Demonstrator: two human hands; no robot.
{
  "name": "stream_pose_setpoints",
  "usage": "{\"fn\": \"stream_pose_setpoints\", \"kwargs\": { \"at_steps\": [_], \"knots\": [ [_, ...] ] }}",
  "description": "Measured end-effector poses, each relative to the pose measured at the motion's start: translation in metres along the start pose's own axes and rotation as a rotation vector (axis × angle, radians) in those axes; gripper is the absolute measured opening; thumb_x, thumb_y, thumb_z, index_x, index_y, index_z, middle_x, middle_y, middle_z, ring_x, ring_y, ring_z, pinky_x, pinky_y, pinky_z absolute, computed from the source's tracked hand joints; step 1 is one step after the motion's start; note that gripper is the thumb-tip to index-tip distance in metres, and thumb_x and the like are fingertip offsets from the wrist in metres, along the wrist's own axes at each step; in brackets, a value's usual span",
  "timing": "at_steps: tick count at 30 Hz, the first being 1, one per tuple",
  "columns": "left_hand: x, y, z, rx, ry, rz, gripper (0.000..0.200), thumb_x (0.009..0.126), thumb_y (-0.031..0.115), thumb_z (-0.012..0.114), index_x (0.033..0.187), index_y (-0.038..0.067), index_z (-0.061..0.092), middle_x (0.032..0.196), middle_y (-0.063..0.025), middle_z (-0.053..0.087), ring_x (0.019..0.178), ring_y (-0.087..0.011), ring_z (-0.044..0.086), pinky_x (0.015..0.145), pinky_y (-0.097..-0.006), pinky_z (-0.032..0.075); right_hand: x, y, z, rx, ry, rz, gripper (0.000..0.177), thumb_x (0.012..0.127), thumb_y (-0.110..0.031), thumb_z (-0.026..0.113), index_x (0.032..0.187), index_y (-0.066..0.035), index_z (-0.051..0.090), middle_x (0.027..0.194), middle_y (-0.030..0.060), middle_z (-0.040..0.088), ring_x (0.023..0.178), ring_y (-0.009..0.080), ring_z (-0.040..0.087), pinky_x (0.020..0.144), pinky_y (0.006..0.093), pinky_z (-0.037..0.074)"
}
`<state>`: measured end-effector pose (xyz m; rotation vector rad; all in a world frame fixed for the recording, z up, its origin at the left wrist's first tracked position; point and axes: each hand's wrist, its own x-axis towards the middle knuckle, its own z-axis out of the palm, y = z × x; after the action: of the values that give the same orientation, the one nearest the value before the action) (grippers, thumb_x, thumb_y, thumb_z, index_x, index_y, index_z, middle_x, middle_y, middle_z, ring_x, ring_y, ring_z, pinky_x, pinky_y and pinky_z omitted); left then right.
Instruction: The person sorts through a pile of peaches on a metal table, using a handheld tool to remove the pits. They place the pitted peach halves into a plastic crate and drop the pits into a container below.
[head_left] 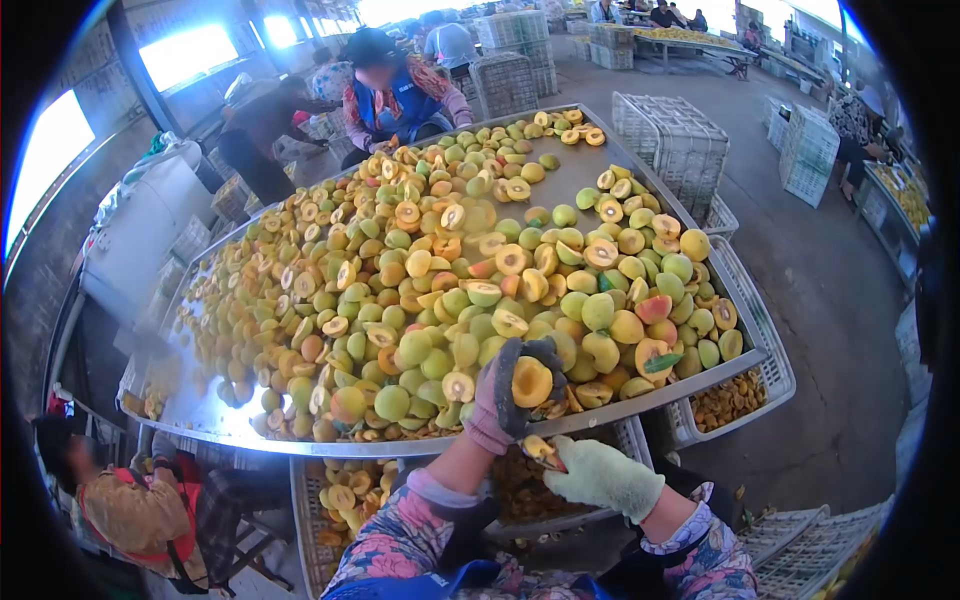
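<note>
My left hand (512,390), in a pink and dark grey glove, is closed round a yellow peach half (532,382) with its hollowed cut face turned up. It is just over the front edge of the metal table (400,446). Lower and to the right, my right hand (605,478), in a pale green glove, is closed on a small tool with a reddish handle (560,464), mostly hidden by the fingers. A scrap of yellow fruit (540,450) shows at its tip. Heaped on the table are many whole and halved peaches (415,348), some with pits in them.
Under the front edge stand a crate of peach halves (305,520) and a crate of darker scraps (690,415). A person (395,95) works at the far side, another (150,500) sits at the left. Stacked white crates (672,150) stand right of the table.
</note>
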<state>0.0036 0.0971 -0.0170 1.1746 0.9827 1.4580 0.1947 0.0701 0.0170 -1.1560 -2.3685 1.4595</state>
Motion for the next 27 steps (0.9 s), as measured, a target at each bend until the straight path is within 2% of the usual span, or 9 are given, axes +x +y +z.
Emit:
{"fn": "stream_pose_setpoints", "kwargs": {
  "at_steps": [2, 4, 6, 12, 18, 20, 22, 25, 27],
  "knots": [
    [-0.006, 0.020, 0.004, -0.328, 0.006, -0.161, 0.034, 0.103, 0.028, 0.049, 0.116, -0.002, 0.059, 0.101, -0.0096, 0.068, 0.090, -0.0183, 0.068, 0.080, -0.0319, 0.057, 0.000, 0.033, 0.014, -0.404, -0.050, 0.027, 0.031, 0.084, -0.024, 0.059, 0.101, 0.002, 0.061, 0.087, 0.0235, 0.069, 0.086, 0.0409, 0.068, 0.077, 0.0488, 0.054],
    [-0.011, 0.038, 0.003, 0.751, -0.009, 0.609, 0.027, 0.100, 0.020, 0.054, 0.114, -0.002, 0.062, 0.098, -0.0089, 0.070, 0.088, -0.0170, 0.068, 0.080, -0.0303, 0.057, -0.001, 0.026, 0.012, -0.586, 0.025, 0.213, 0.029, 0.083, -0.023, 0.059, 0.098, 0.001, 0.064, 0.089, 0.0231, 0.070, 0.087, 0.0411, 0.069, 0.079, 0.0492, 0.054],
    [-0.034, 0.047, -0.011, 0.084, 0.161, -0.043, 0.022, 0.097, 0.013, 0.055, 0.108, -0.002, 0.066, 0.096, -0.0102, 0.071, 0.087, -0.0173, 0.068, 0.079, -0.0308, 0.056, -0.008, 0.023, -0.001, -0.490, 0.117, 0.225, 0.028, 0.084, -0.022, 0.058, 0.097, 0.001, 0.066, 0.088, 0.0218, 0.070, 0.087, 0.0403, 0.069, 0.079, 0.0474, 0.055],
    [-0.148, 0.093, -0.096, 0.810, 0.374, -0.030, 0.020, 0.088, 0.002, 0.060, 0.106, -0.003, 0.067, 0.099, -0.0144, 0.071, 0.093, -0.0223, 0.069, 0.085, -0.0305, 0.052, -0.041, 0.007, -0.020, -0.536, 0.194, 0.131, 0.025, 0.089, -0.018, 0.053, 0.105, -0.009, 0.069, 0.096, 0.0173, 0.069, 0.087, 0.0351, 0.070, 0.076, 0.0477, 0.055],
    [-0.250, 0.069, -0.165, 1.650, 0.424, -0.271, 0.037, 0.079, 0.030, 0.071, 0.108, 0.007, 0.065, 0.102, -0.0150, 0.066, 0.099, -0.0333, 0.063, 0.088, -0.0435, 0.050, -0.048, 0.031, -0.019, -0.546, 0.171, 0.050, 0.017, 0.090, -0.022, 0.054, 0.097, -0.011, 0.064, 0.086, 0.0136, 0.070, 0.084, 0.0355, 0.069, 0.074, 0.0488, 0.054],
    [-0.257, 0.069, -0.163, 1.937, 0.422, -0.355, 0.040, 0.078, 0.031, 0.073, 0.110, 0.009, 0.065, 0.109, -0.0147, 0.065, 0.107, -0.0336, 0.059, 0.094, -0.0431, 0.047, -0.045, 0.027, -0.043, -0.434, 0.423, -0.010, 0.019, 0.088, -0.027, 0.059, 0.090, -0.009, 0.059, 0.079, 0.0146, 0.068, 0.079, 0.0382, 0.067, 0.071, 0.0480, 0.053],
    [-0.236, 0.076, -0.147, 1.852, 0.420, -0.283, 0.040, 0.077, 0.030, 0.073, 0.111, 0.009, 0.066, 0.110, -0.0145, 0.065, 0.107, -0.0342, 0.059, 0.095, -0.0434, 0.046, -0.037, 0.028, -0.081, -0.258, 0.642, -0.112, 0.023, 0.085, -0.028, 0.064, 0.087, -0.007, 0.056, 0.074, 0.0196, 0.064, 0.075, 0.0419, 0.064, 0.068, 0.0489, 0.051],
    [-0.182, 0.096, -0.102, 1.602, 0.348, -0.100, 0.041, 0.078, 0.028, 0.074, 0.113, 0.009, 0.066, 0.112, -0.0135, 0.065, 0.107, -0.0336, 0.059, 0.095, -0.0430, 0.046, -0.011, 0.043, -0.156, 0.285, 0.662, 0.199, 0.017, 0.084, -0.013, 0.066, 0.082, -0.002, 0.053, 0.062, 0.0049, 0.058, 0.049, 0.0139, 0.057, 0.043, 0.0305, 0.045],
    [-0.138, 0.101, -0.059, 1.303, 0.188, 0.085, 0.039, 0.079, 0.025, 0.073, 0.115, 0.010, 0.066, 0.113, -0.0122, 0.065, 0.107, -0.0317, 0.060, 0.095, -0.0415, 0.047, 0.019, 0.076, -0.195, 0.325, 0.820, 0.195, 0.017, 0.082, -0.012, 0.067, 0.087, -0.001, 0.055, 0.062, 0.0071, 0.059, 0.046, 0.0160, 0.056, 0.040, 0.0317, 0.043]
  ]
}}
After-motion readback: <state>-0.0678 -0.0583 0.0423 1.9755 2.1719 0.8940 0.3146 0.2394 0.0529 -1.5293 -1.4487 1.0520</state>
